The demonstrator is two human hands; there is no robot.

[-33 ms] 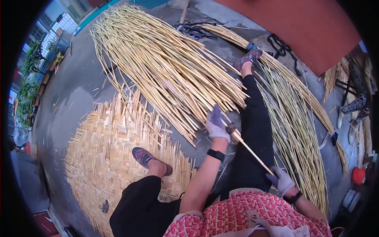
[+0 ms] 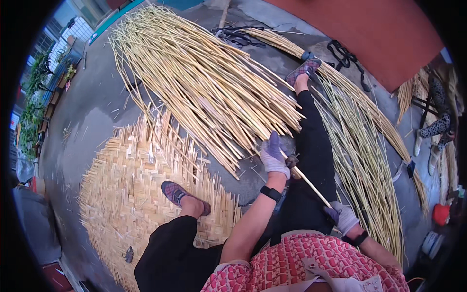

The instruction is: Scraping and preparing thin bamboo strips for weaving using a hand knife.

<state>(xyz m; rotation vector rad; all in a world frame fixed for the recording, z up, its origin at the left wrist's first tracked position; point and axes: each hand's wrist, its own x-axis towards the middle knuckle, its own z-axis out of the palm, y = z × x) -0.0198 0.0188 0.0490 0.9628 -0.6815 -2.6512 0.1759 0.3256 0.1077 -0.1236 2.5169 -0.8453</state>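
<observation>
My left hand (image 2: pixel 275 158), in a white and purple glove with the thumb raised, is closed by a small dark tool (image 2: pixel 292 161). A pale reed stalk (image 2: pixel 312 186) runs past that tool, slanting down to the right over my black-trousered leg. My right hand (image 2: pixel 346 218), gloved the same way, grips the stalk's near end beside my hip. Just beyond my left hand lies the near end of a large heap of yellow reed stalks (image 2: pixel 209 82). How the stalk meets the tool is partly hidden by my fingers.
A woven reed mat (image 2: pixel 131 194) with ragged edges lies under my left foot. Greener stalks (image 2: pixel 360 151) and a long tied bundle (image 2: pixel 365 97) lie on my right. Black straps (image 2: pixel 348 58) rest near a red sheet (image 2: pixel 369 34). Another person's legs (image 2: pixel 438 127) show at far right.
My right hand has shifted slightly left and up, and my left hand a little right and down with the tool. The stretch of stalk between them is shorter.
</observation>
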